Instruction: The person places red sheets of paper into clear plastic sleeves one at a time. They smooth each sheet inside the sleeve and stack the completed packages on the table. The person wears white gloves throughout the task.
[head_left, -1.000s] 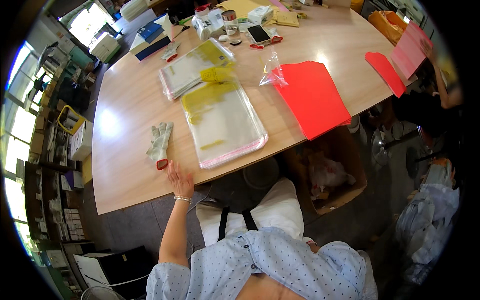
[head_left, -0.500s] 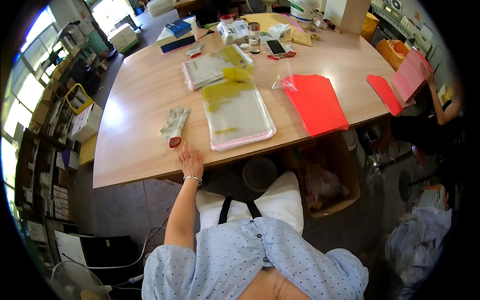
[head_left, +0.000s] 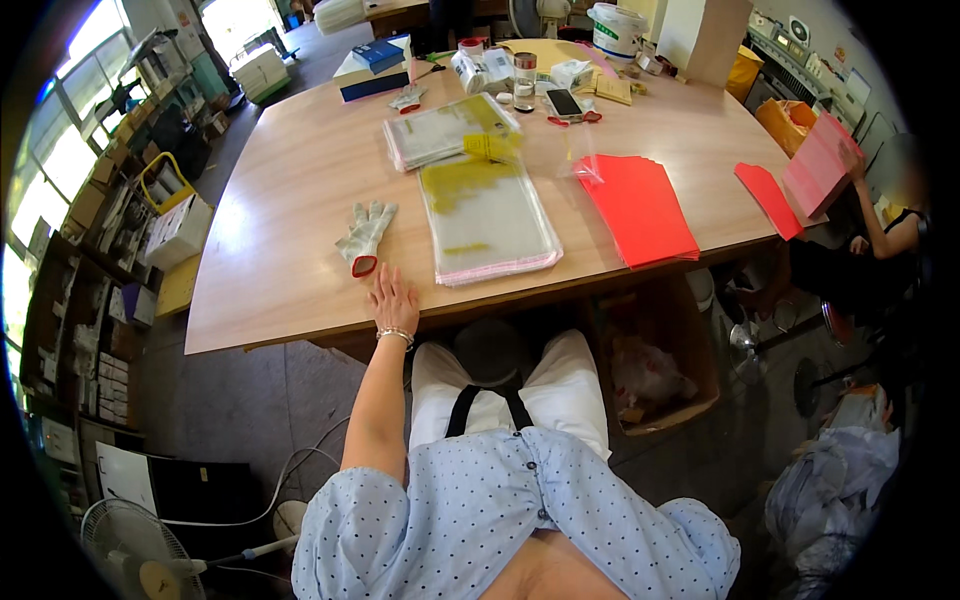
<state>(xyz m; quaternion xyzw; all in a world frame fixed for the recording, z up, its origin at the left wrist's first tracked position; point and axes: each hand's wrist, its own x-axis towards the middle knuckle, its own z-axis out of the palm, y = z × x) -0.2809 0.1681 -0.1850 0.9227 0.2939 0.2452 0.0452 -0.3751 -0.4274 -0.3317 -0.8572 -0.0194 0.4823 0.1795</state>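
My left hand (head_left: 394, 297) lies flat on the near edge of the wooden table (head_left: 270, 290), fingers stretched forward and holding nothing. Just beyond its fingertips is a pale work glove (head_left: 367, 235) with a red cuff, palm down or up I cannot tell. To the right of the glove, a stack of clear plastic bags (head_left: 495, 225) with pink edges lies near the table's edge. Another bag stack (head_left: 430, 132) overlaps it from behind. Farther right sits a pile of red paper sheets (head_left: 643, 212), a small clear bag touching its far left corner. My right hand is out of view.
A smaller red pile (head_left: 768, 200) lies at the right, where a co-worker's hand (head_left: 850, 160) holds a pink-red sheet stack (head_left: 820, 165). Toward the back are a phone (head_left: 564, 104), a jar (head_left: 524, 80), a white bucket (head_left: 616, 30) and a blue box (head_left: 378, 56). A cardboard box (head_left: 665, 400) stands under the table.
The view has shifted slightly, so the table's things appear a little to the right. My left hand stays flat on the table's edge beside the glove.
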